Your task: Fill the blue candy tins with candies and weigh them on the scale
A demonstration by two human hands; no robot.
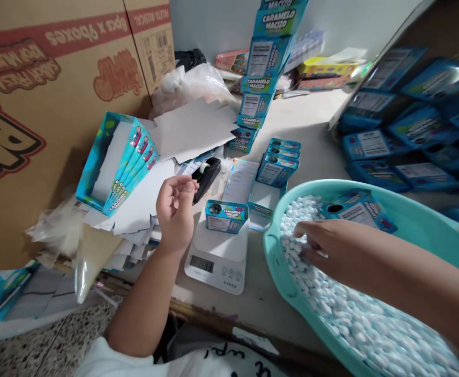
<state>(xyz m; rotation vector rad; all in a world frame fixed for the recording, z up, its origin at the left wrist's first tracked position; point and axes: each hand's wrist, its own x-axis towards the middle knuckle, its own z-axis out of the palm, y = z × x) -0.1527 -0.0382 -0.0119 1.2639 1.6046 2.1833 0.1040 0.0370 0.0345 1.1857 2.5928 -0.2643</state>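
Note:
My right hand (319, 238) reaches into a turquoise plastic tub (273, 246), its fingers curled down among small wrapped white and pale-blue candies (355, 298). Bits of wrapper show between the fingertips. Beyond the knuckles, a blue candy box (358, 209) with a dark round opening lies on the candies. My left hand (177, 209) is raised with fingers curled toward the thumb, and nothing shows in it. It hovers in front of a black tape dispenser (208, 178). On a white digital scale (217, 262) stands one blue "Caramelo Macizo" box (226, 215); the display digits are blurred.
A tall stack of blue boxes (258, 99) rises at the back. Several filled boxes (278, 165) stand in an open tray (266, 196) behind the scale. Nested display trays (115, 162) and a large carton (68, 104) occupy the left. A bin of boxes (390, 125) stands right.

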